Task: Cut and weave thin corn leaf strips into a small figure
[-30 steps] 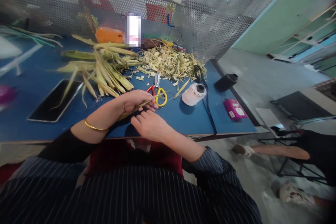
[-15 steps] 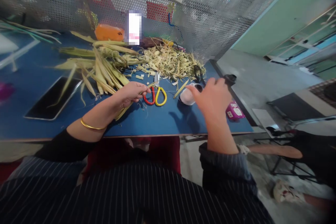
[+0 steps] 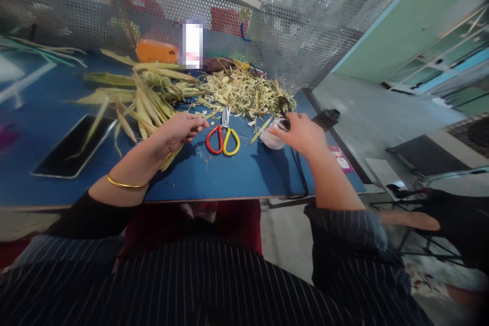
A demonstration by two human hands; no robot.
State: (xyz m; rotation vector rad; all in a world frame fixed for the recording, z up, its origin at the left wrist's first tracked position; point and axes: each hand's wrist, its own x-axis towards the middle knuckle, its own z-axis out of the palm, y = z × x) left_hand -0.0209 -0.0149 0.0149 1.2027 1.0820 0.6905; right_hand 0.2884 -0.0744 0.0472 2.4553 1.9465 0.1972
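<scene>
My left hand point(image 3: 179, 130) is closed around a thin yellow-green leaf strip point(image 3: 170, 157) that slants down towards the table's front edge. My right hand point(image 3: 301, 132) rests on a white spool of thread point(image 3: 272, 138), its fingers curled over the top. Between the two hands lie scissors point(image 3: 222, 135) with one red and one yellow handle, flat on the blue table point(image 3: 237, 173). Behind my left hand is a bundle of long green-yellow leaves point(image 3: 148, 97). A heap of cut leaf scraps point(image 3: 244, 91) lies behind the scissors.
A dark phone point(image 3: 72, 145) lies at the left. An orange box point(image 3: 156, 51) and a perforated metal screen point(image 3: 267, 20) close the back. A black bottle point(image 3: 324, 118) and a pink packet point(image 3: 342, 159) sit at the right edge. Another person's leg point(image 3: 412, 220) shows at the right.
My right hand left the leaf strip near my left hand, swung right and came down on the white spool. My left hand kept the strip and moved slightly up and left.
</scene>
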